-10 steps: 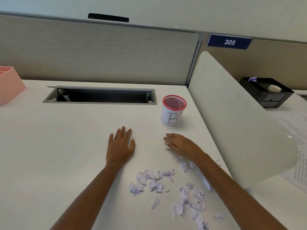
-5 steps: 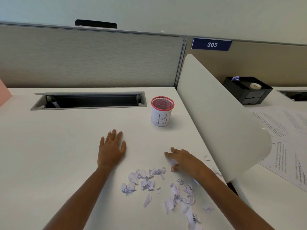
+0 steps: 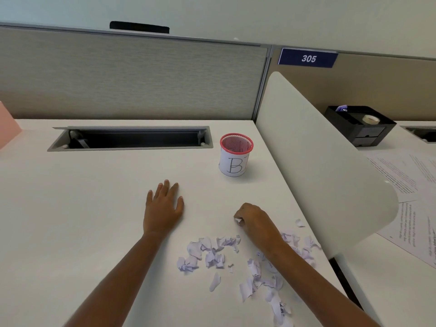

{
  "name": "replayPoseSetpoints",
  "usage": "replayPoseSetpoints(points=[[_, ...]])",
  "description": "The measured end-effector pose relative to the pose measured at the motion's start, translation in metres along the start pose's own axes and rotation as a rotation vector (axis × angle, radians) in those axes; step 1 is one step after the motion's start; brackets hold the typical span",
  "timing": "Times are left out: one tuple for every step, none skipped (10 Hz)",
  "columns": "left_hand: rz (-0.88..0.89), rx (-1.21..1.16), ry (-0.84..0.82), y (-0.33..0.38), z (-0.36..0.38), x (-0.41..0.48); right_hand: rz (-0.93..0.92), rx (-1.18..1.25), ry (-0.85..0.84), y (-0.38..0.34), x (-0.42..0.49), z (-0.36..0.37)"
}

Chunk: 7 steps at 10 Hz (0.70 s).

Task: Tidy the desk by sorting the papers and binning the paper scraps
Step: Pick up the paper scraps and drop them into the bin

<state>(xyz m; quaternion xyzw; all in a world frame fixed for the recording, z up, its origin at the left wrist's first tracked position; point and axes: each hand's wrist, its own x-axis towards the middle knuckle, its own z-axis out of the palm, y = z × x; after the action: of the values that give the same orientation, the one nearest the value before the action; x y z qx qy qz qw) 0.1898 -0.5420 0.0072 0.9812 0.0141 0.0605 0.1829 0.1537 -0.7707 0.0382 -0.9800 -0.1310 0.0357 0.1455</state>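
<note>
A: Scraps?
B: Crumpled white scraps (image 3: 210, 254), some printed, scattered loose across lower centre and lower right of frame. 1 scrap (image 3: 238, 221) pinched in the right hand (image 3: 257, 220), centre right.
A: Bin?
B: Red mesh cup (image 3: 234, 162), paper label "B", upright, above the scraps and well apart.
A: Papers?
B: Printed sheets (image 3: 416, 178), flat, overlapping, far right edge.

White numerals "305" stand on a dark blue sign (image 3: 308, 58) at one o'clock, fixed high on the tan partition (image 3: 382, 86). A large handwritten black "B" stands on the white paper wrapped round the red mesh cup (image 3: 234, 159), just right of centre. The printed sheets (image 3: 405, 175) at three o'clock carry lines of type too small to read. Some paper scraps (image 3: 254, 272) at five o'clock show bits of black print, none legible.
</note>
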Motion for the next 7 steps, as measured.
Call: replayPoseSetpoints(points=[[0.000,0.001,0.002,0.000,0.000,0.000,0.049,0.109,0.028,0.000,0.013,-0.006],[-0.001,0.002,0.003,-0.001,0.001,0.000,0.094,0.228,0.109,0.000,0.030,-0.024],[-0.002,-0.008,0.006,-0.001,0.001,0.001,0.088,0.291,0.250,-0.005,0.052,-0.048],[-0.002,-0.010,0.008,-0.001,0.002,0.001,0.062,0.297,0.393,-0.010,0.079,-0.073],[0.000,-0.004,0.007,-0.001,0.002,0.000,0.042,0.293,0.476,-0.014,0.103,-0.093],[0.003,-0.003,0.009,-0.001,0.001,0.000,0.053,0.281,0.489,-0.012,0.122,-0.099],[0.003,0.003,0.009,0.000,0.001,0.000,0.078,0.228,0.396,-0.007,0.132,-0.100]])
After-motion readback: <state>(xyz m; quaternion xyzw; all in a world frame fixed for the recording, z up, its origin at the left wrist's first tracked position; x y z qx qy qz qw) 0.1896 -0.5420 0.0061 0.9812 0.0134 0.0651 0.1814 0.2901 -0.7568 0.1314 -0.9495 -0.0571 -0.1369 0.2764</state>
